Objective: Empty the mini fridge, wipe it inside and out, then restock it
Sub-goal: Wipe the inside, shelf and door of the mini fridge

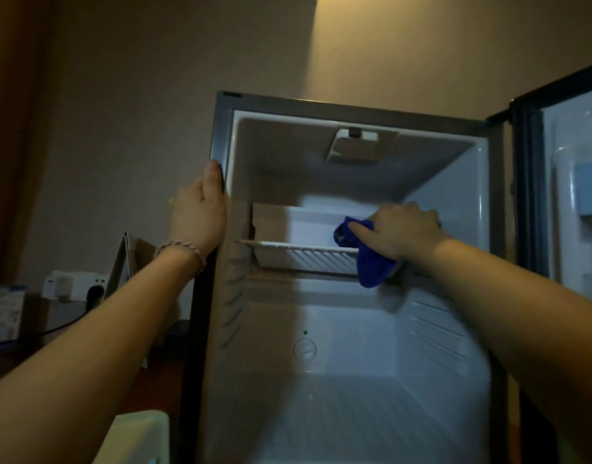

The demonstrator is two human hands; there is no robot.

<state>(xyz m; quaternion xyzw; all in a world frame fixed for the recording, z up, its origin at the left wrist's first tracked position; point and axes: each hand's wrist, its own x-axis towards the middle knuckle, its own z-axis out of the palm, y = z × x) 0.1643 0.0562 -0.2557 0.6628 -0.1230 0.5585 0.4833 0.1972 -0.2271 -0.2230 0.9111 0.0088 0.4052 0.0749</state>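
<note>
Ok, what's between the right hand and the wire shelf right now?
In the head view, the blue cloth lies between them: the right hand presses it onto the wire shelf, and its lower part hangs over the shelf's front edge.

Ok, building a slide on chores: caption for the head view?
Right hand wipes the white wire shelf with a blue cloth; left hand steadies the emptied grey mini fridge.

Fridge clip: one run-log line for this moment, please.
stage: wiping inside | right hand: holds cloth on shelf | left hand: grips fridge edge | door: open
</note>
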